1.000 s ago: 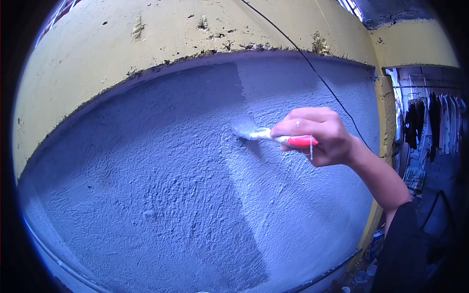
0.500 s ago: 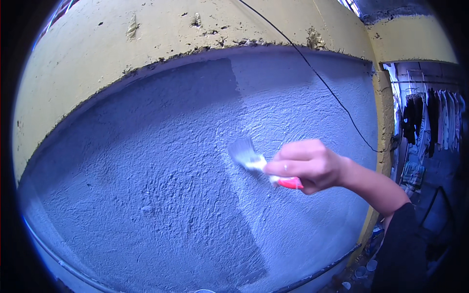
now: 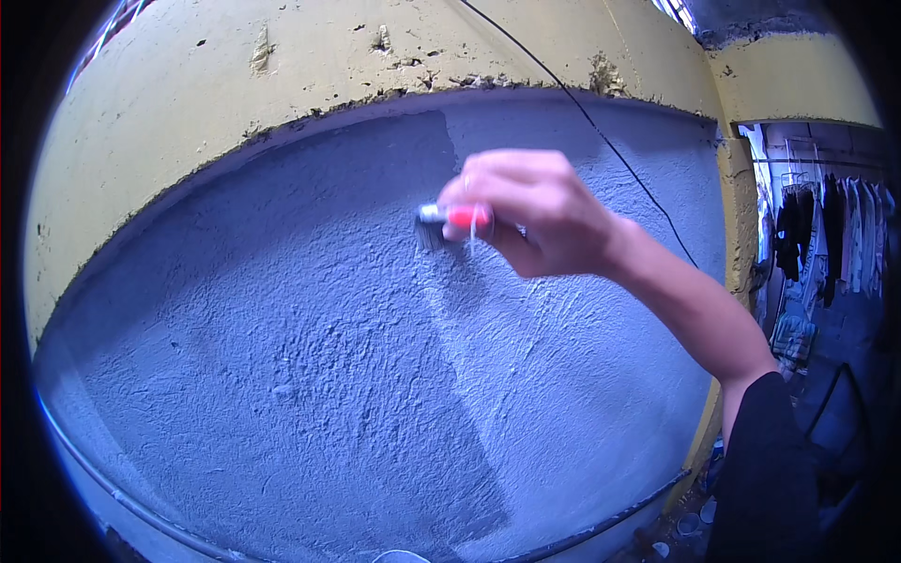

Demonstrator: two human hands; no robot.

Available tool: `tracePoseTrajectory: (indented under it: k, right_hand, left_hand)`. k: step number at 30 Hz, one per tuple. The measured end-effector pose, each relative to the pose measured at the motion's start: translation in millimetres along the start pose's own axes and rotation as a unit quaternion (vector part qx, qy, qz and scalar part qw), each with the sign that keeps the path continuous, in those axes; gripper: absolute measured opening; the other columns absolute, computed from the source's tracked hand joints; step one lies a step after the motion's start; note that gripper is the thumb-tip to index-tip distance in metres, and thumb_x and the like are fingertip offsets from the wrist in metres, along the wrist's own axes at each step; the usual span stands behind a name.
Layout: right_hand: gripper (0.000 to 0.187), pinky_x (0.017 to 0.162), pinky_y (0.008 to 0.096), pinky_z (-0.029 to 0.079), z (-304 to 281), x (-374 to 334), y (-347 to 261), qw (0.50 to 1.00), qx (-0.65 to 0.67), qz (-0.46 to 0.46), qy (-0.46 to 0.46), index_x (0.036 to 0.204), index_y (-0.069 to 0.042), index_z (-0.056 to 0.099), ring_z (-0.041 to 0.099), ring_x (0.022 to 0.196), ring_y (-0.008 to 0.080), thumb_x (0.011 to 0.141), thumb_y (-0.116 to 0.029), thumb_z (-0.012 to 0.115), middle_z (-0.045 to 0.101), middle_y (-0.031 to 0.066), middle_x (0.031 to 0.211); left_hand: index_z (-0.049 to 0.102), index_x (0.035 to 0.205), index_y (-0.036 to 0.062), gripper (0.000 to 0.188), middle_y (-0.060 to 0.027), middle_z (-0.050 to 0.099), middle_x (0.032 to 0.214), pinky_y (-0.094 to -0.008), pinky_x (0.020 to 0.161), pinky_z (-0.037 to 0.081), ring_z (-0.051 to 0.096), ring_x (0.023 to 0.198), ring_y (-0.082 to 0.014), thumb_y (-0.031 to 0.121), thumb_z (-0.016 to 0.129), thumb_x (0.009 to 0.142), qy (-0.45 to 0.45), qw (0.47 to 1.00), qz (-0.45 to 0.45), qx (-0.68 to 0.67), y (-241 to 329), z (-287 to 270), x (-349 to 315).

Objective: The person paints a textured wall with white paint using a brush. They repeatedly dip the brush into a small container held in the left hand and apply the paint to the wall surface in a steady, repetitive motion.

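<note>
My right hand [image 3: 530,206] is closed around the handle of a paintbrush [image 3: 429,230] with a red end. The brush's dark bristles point downward against a rough plastered wall [image 3: 319,357], near the border between two shades. Left of that border the wall is darker grey; on the right it is paler. The bristle tips seem to touch the surface, close to the border's upper part. Motion blurs the hand and handle a little. My left hand is out of the picture.
A yellow beam [image 3: 319,56] with chipped edges overhangs the wall. A black cable [image 3: 601,131] hangs slanting across it. Along the wall's foot runs a pipe [image 3: 169,535], with a round rim [image 3: 401,556] near it. Clothes [image 3: 849,230] hang on a rail at right.
My right hand has risen with the paintbrush and moved a little left. The bristles now point down instead of up and to the left.
</note>
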State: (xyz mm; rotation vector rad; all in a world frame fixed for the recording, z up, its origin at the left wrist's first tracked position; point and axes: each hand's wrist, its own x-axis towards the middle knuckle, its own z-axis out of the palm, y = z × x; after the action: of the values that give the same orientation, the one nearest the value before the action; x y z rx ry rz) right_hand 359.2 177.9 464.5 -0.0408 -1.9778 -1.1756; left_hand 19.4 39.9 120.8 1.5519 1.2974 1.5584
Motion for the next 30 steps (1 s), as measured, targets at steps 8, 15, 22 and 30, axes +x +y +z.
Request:
tracePoseTrajectory:
  k: [8,15,22,30]
  right_hand:
    - [0.012,0.051,0.0341,0.053,5.7,-23.7,-36.2,1.0,0.028,-0.006,0.006,0.094,-0.001,0.073,0.066,0.061,0.0204,0.087,-0.011,0.072,0.068,0.0088,0.076]
    - [0.011,0.052,0.0315,0.051,16.1,-63.8,-93.3,0.988,0.116,0.042,-0.091,0.092,0.0,0.067,0.062,0.06,0.0169,0.085,-0.008,0.07,0.063,0.0062,0.076]
    - [0.018,0.049,0.0329,0.05,16.5,-48.8,-54.1,0.983,0.152,0.075,-0.074,0.094,-0.001,0.072,0.063,0.057,0.0196,0.077,0.0,0.07,0.068,0.0087,0.078]
    - [0.009,0.056,0.0333,0.056,15.5,-2.4,-6.4,0.998,-0.032,-0.041,0.048,0.088,-0.004,0.066,0.068,0.067,0.0212,0.094,-0.011,0.069,0.068,0.0081,0.079]
  left_hand:
    - [0.052,0.136,-0.0026,0.089,-0.017,0.063,0.128,-0.0443,0.107,0.046,0.061,0.118,-0.0293,0.014,0.097,0.061,0.013,0.999,-0.004,0.041,-14.3,-5.9,-4.5]
    - [0.052,0.136,-0.0027,0.09,-0.0175,0.061,0.13,-0.0431,0.108,0.044,0.058,0.12,-0.0295,0.016,0.098,0.061,0.037,0.994,-0.09,0.05,-0.4,-5.3,-9.0]
    - [0.053,0.136,-0.0021,0.088,-0.0173,0.061,0.13,-0.043,0.109,0.044,0.058,0.121,-0.0296,0.015,0.098,0.062,0.033,0.996,-0.082,0.018,-2.1,0.2,-6.4]
    - [0.053,0.136,-0.002,0.086,-0.0171,0.062,0.129,-0.0435,0.108,0.045,0.059,0.119,-0.0293,0.014,0.097,0.063,0.023,0.997,-0.06,0.029,-16.2,-1.8,-6.9]
